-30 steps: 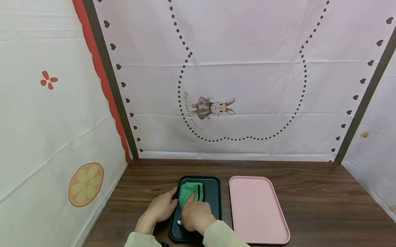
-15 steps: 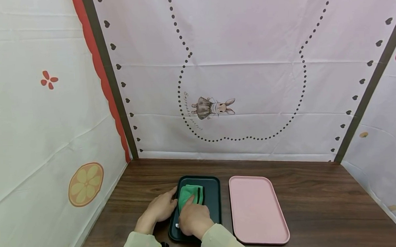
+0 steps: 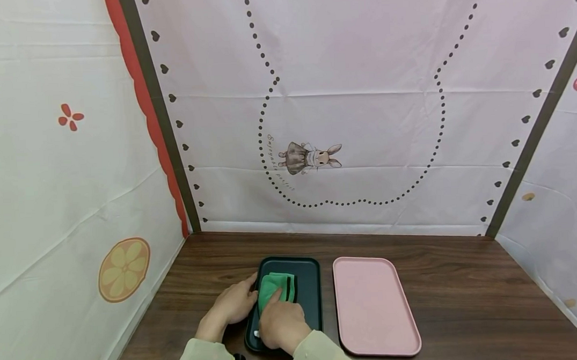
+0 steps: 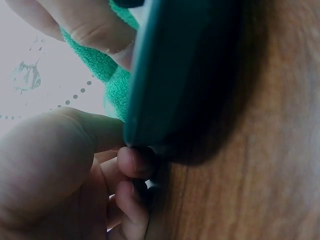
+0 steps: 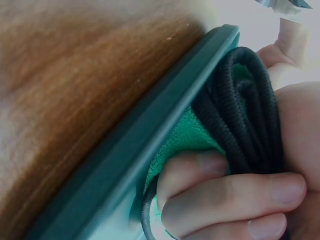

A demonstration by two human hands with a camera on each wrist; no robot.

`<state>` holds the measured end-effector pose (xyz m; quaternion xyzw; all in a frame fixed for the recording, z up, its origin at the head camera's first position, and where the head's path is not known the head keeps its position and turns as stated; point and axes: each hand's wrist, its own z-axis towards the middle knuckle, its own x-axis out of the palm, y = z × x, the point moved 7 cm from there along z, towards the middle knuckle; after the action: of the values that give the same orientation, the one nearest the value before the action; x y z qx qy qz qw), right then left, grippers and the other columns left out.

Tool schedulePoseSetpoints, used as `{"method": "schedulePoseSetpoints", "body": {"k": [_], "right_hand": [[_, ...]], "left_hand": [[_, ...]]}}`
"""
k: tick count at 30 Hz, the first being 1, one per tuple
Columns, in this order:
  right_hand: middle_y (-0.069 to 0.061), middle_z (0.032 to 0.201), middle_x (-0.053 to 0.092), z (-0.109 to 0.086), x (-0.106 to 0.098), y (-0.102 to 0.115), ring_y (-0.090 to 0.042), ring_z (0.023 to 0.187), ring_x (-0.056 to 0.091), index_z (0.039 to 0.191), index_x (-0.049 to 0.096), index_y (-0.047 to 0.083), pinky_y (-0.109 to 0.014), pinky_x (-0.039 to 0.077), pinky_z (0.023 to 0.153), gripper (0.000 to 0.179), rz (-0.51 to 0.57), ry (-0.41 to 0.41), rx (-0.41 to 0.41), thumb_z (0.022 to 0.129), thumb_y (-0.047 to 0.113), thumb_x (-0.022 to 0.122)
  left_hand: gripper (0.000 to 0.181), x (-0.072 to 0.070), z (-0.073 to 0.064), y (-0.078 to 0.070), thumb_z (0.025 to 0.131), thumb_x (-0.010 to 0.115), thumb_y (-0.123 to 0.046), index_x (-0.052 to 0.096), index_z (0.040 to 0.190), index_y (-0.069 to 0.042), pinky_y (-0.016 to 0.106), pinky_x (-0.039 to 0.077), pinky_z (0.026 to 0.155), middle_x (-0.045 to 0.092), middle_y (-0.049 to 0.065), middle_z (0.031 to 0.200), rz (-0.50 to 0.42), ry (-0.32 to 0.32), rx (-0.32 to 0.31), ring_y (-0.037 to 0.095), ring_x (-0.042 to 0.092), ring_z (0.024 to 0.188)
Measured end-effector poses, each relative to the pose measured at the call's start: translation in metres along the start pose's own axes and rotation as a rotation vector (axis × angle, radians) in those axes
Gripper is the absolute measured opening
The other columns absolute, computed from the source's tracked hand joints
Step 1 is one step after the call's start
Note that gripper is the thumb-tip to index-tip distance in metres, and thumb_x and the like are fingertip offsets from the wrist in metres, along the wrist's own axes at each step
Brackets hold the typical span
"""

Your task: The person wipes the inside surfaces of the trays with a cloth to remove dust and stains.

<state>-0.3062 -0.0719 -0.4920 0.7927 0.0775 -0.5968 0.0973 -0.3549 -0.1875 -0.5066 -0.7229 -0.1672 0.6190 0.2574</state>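
A dark green tray (image 3: 309, 286) lies on the wooden table, long side toward me. My left hand (image 3: 235, 302) holds its left edge; in the left wrist view the thumb is at the rim (image 4: 142, 100) and the fingertips (image 4: 132, 162) curl in by its underside. Over the tray, my right hand (image 3: 282, 323) grips a folded green towelling cloth (image 3: 276, 282) with black edging and presses it on the tray's left half. The right wrist view shows several fingers (image 5: 220, 200) curled round the cloth's folded layers (image 5: 245, 110). A small white tag shows beside the right hand.
A pink tray (image 3: 376, 305) lies right of the green one, a narrow strip of table between them. White printed cloth walls (image 3: 363, 117) enclose the wooden table (image 3: 467, 285) at the back and both sides.
My right hand has slid the cloth a little toward me and slightly left across the green tray. The left hand stays at the tray's edge.
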Motion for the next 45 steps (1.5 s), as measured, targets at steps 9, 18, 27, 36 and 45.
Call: {"method": "schedulePoseSetpoints", "body": {"k": [9,18,27,36,45], "right_hand": [[-0.006,0.053,0.061,-0.002,-0.001,0.0,-0.019,0.044,0.055,0.161,0.031,-0.001,-0.035,0.051,0.049,0.089,-0.004,0.026,0.008,0.095,0.046,0.07],[-0.012,0.065,0.066,-0.006,-0.005,-0.008,-0.025,0.061,0.066,0.158,0.039,0.0,-0.041,0.06,0.067,0.078,0.065,-0.03,0.012,0.103,0.053,0.055],[-0.014,0.077,0.07,-0.008,-0.008,-0.017,-0.029,0.07,0.068,0.157,0.037,-0.004,-0.047,0.059,0.07,0.083,0.269,-0.05,-0.017,0.102,0.054,0.056],[-0.012,0.071,0.066,-0.012,-0.011,-0.024,-0.027,0.062,0.063,0.156,0.038,-0.008,-0.045,0.054,0.059,0.082,0.423,-0.139,-0.063,0.101,0.05,0.059],[-0.004,0.053,0.053,-0.017,-0.013,-0.026,-0.022,0.044,0.051,0.157,0.037,-0.006,-0.038,0.04,0.043,0.079,0.505,-0.184,-0.083,0.1,0.041,0.064]], "left_hand": [[0.054,0.001,0.0,0.0,0.106,0.054,-0.021,0.044,0.159,-0.012,0.043,0.049,0.084,0.058,-0.001,0.069,0.016,0.001,0.003,0.016,0.056,0.073],[0.054,0.001,0.0,0.002,0.107,0.054,-0.02,0.043,0.159,-0.013,0.038,0.046,0.075,0.056,0.0,0.066,0.003,0.005,0.001,0.018,0.052,0.062],[0.054,0.0,0.001,0.002,0.107,0.054,-0.021,0.044,0.159,-0.014,0.047,0.05,0.089,0.064,-0.002,0.077,0.014,0.012,-0.008,0.018,0.06,0.083],[0.054,0.0,0.001,0.002,0.107,0.055,-0.021,0.043,0.159,-0.015,0.045,0.049,0.086,0.059,-0.001,0.071,0.017,0.011,-0.003,0.017,0.057,0.076],[0.055,0.001,0.001,0.003,0.106,0.054,-0.021,0.043,0.16,-0.016,0.04,0.047,0.079,0.056,-0.001,0.068,0.019,0.012,-0.004,0.017,0.053,0.064]]}}
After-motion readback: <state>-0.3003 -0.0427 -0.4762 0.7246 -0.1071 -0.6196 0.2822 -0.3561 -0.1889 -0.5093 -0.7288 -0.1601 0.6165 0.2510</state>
